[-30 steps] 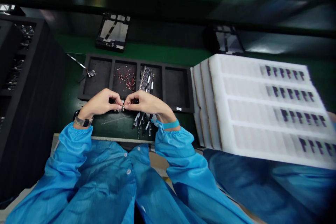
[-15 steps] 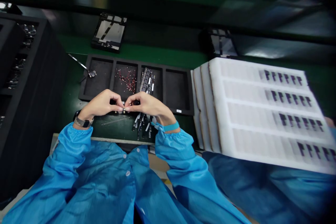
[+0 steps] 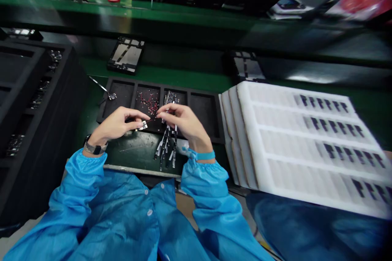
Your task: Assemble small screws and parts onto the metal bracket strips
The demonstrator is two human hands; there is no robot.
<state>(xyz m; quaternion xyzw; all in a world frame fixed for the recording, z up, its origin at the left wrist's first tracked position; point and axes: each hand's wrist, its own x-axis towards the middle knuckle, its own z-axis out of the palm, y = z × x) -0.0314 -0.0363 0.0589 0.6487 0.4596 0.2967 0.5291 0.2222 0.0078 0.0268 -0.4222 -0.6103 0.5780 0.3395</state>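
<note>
We see blue sleeves at the near edge, both of the person's hands out over the green table (image 3: 92,110). The left hand (image 3: 118,124), with a wristwatch (image 3: 93,148) at the wrist, is closed in a pinch on a small part (image 3: 141,125), fingertips narrow around it. The part sits just above the table's near middle, in front of the black tray (image 3: 159,108). A thin dark strip seems to run from the part toward the right hand, too small to tell more.

The right hand (image 3: 183,122), with a blue wrist strap (image 3: 204,155), has its fingers curled and its fingertips up at the tray's near rim, by the third compartment; we cannot tell whether it grips anything. Under that hand a bunch of flat cable strips (image 3: 167,147) lies on the table, fanned toward the near edge.

The tray has four compartments: small red pieces (image 3: 147,102) in the second from the left, a stack of small boards (image 3: 170,98) in the third. A pair of tweezers (image 3: 102,87) lies at the tray's far left corner.

On the right side sits a stack of white foam trays (image 3: 275,138), dark parts in rows on the top one. Dark racks (image 3: 33,102) stand along the left edge. Further back a framed panel (image 3: 125,55) lies flat, another (image 3: 248,67) to its right, blurred.
</note>
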